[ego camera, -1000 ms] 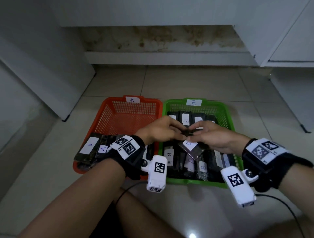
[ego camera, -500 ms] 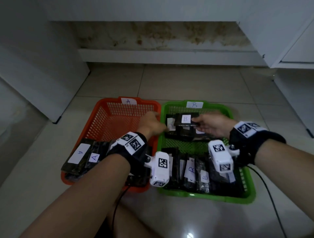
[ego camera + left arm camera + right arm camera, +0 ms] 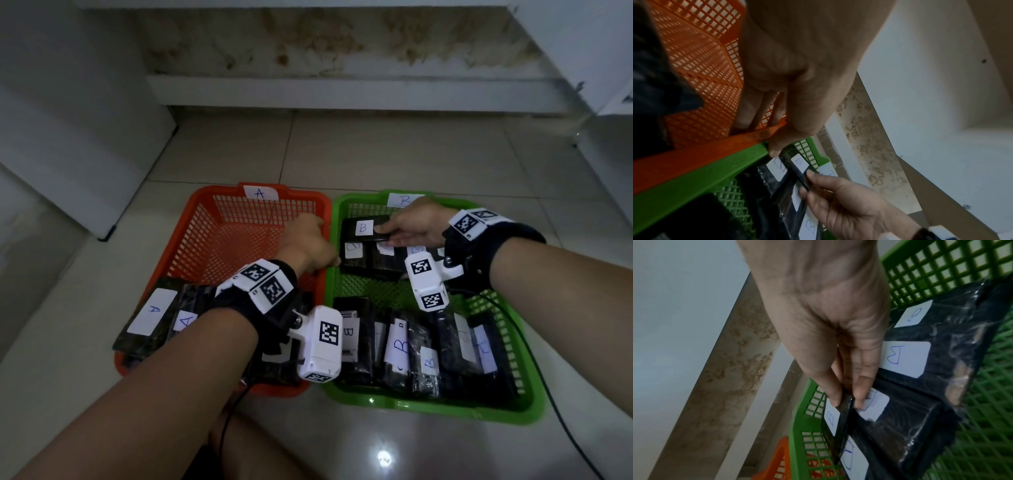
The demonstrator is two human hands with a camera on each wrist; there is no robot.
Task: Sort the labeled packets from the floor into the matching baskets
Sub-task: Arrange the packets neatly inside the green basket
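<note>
An orange basket (image 3: 191, 246) marked A stands left of a green basket (image 3: 428, 407) marked B. My right hand (image 3: 387, 233) pinches a black packet with a B label (image 3: 363, 228) by its right end, low over other B packets at the green basket's far end. The right wrist view shows the thumb and fingers (image 3: 861, 394) clamped on the packet's edge (image 3: 844, 415). My left hand (image 3: 308, 240) straddles the two adjoining rims, holding nothing. Its fingers (image 3: 756, 112) hang inside the orange basket and its thumb reaches the green side beside the packet (image 3: 799, 162).
Several A packets (image 3: 150, 315) lie at the orange basket's near end; a row of B packets (image 3: 397, 346) fills the green basket's front. White cabinets stand left and right, a stained wall plinth (image 3: 342, 92) behind. A cable (image 3: 555, 421) trails along the basket's right side.
Both hands carried the B packet from the green basket's middle to its far end. The left hand let go and shifted left onto the rims.
</note>
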